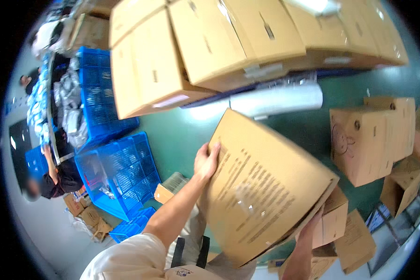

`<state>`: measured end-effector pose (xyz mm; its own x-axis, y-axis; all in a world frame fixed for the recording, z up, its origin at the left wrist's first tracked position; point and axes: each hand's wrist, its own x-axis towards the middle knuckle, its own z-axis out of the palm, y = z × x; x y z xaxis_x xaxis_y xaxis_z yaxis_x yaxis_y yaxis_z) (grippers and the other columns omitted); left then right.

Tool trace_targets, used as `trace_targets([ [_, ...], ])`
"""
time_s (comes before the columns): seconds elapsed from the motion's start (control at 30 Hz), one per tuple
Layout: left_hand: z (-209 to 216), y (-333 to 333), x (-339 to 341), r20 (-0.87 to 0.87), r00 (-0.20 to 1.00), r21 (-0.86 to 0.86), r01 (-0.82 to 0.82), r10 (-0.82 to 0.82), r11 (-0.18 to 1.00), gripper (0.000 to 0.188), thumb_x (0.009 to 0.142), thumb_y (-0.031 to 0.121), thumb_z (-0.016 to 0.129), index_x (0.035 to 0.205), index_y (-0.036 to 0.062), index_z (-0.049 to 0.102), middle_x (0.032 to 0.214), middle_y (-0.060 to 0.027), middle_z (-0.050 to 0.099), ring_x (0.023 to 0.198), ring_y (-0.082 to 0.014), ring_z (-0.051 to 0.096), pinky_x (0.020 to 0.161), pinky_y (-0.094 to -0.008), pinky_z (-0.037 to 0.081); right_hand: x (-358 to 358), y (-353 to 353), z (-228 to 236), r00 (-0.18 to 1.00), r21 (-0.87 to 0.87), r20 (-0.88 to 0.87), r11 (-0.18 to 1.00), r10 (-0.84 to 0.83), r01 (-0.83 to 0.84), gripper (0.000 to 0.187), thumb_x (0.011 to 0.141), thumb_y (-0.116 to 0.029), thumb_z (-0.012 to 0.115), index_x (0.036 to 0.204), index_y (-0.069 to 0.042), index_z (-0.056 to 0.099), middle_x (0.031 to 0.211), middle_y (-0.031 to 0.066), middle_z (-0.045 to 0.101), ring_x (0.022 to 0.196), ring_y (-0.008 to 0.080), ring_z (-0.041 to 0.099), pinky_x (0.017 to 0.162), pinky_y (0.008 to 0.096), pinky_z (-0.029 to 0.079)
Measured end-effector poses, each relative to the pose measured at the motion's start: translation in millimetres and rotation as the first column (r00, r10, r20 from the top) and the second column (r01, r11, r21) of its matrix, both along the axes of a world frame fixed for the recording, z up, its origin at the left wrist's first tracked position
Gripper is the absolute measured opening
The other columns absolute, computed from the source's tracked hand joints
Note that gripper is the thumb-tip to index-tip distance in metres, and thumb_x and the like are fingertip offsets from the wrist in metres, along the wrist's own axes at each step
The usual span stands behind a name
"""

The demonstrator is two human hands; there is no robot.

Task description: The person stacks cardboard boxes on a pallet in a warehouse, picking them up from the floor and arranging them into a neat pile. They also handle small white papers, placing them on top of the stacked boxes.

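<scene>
Brown cardboard fills the worker's arms: a big printed cardboard box (266, 156), held at a slant in front of the body, above the green floor (161, 128). The left hand (206, 161) grips its left edge, fingers bent against the side. The right hand (311, 226) is at the lower right edge — its fingertips are hidden from me, so I cannot tell how far they are spread or curled. Beyond the box, a white roll (284, 99) lies in front of a row of large cartons (238, 39). Over to the left stands an open blue crate (126, 172), with a co-worker (53, 186) past it, arm stretched out. Off to the right sits another carton (359, 144) — that one has a cartoon animal drawn on its side.
</scene>
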<state>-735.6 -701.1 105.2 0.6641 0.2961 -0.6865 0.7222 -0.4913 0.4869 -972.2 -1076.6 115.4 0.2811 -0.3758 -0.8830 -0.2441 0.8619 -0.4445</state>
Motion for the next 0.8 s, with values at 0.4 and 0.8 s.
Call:
trace_targets([
  [0.4,306,185,-44,0.097,0.900,0.093,-0.434,0.425,0.896,0.069,0.089,0.060,0.052,0.121,-0.0007,0.064,0.120,-0.0186,0.065,0.113,-0.0272,0.061,0.098,-0.0366,0.043,92,107,240,0.882,-0.333,0.013,0.834,0.471,-0.440,0.064,0.098,-0.052,0.044,0.131,0.002,0.053,0.128,0.0136,0.058,0.115,0.0267,0.055,0.097,0.0378,0.045],
  [0.8,444,514,57,-0.011,0.799,-0.065,-0.600,0.601,0.797,0.081,0.084,0.068,0.054,0.122,-0.0024,0.061,0.123,-0.0239,0.062,0.118,-0.0344,0.059,0.099,-0.0417,0.043,302,430,477,0.726,-0.338,-0.048,0.672,0.686,-0.659,0.064,0.099,-0.052,0.041,0.136,-0.001,0.048,0.136,0.0136,0.053,0.122,0.0287,0.053,0.101,0.0411,0.045],
])
